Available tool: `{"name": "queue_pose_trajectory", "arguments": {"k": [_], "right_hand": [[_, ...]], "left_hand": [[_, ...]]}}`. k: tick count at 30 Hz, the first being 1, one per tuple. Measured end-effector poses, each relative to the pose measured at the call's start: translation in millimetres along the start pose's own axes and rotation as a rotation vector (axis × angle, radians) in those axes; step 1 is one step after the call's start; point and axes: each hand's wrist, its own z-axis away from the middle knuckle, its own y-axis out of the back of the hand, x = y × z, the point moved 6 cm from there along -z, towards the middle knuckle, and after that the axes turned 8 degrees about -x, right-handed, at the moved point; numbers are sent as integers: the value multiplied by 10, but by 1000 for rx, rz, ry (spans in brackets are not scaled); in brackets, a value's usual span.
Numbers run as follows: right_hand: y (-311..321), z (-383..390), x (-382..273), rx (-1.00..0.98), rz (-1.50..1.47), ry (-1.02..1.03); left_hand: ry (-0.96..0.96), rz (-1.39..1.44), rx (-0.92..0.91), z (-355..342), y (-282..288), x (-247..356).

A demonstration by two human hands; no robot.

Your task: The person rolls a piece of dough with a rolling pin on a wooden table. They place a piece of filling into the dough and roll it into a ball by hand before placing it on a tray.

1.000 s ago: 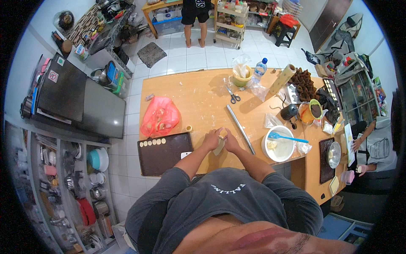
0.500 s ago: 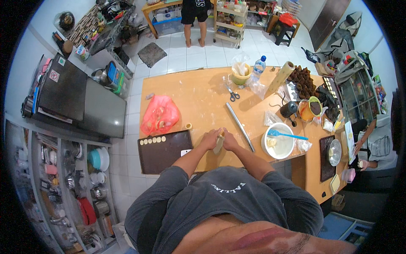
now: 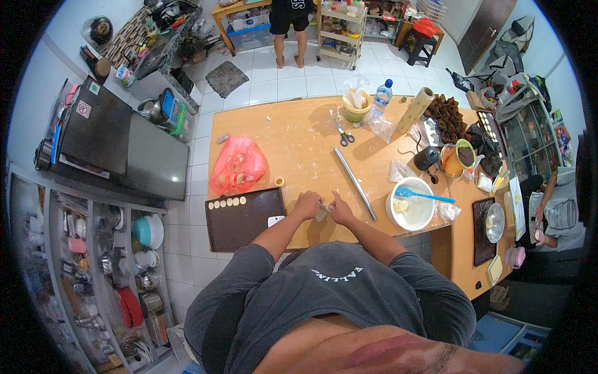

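Both my hands are together at the near edge of the wooden table. Between them is a pale, thin piece that looks like dough, partly hidden by the fingers. My left hand is closed around its left side. My right hand has curled fingers at its right side, with the thumb side upward. Left of my left hand lies a dark baking tray with a row of several small round dough discs along its far edge. A small ring-shaped cutter stands just beyond the tray's corner.
A metal rod lies right of my hands, beside a white bowl with a blue spatula. Farther off are a red plastic bag, scissors and a water bottle. A person sits at the right; another stands beyond the table.
My hands have shifted slightly, and the pale piece between them shows less of its length. My right thumb side has lifted a little. The whole view has tilted slightly.
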Motion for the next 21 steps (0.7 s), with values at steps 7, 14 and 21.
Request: {"name": "queue_pose_trajectory", "arguments": {"k": [7,14,21], "right_hand": [[-136,127,-469,-9,157,272],[-212,96,61,103,348,214],[-415,189,-13,-126,315,219]], "left_hand": [[-167,13,532,350,-101,-287],[-165,-6,307,430,-2,119],[-35,-65,71,569,-272,30]]}}
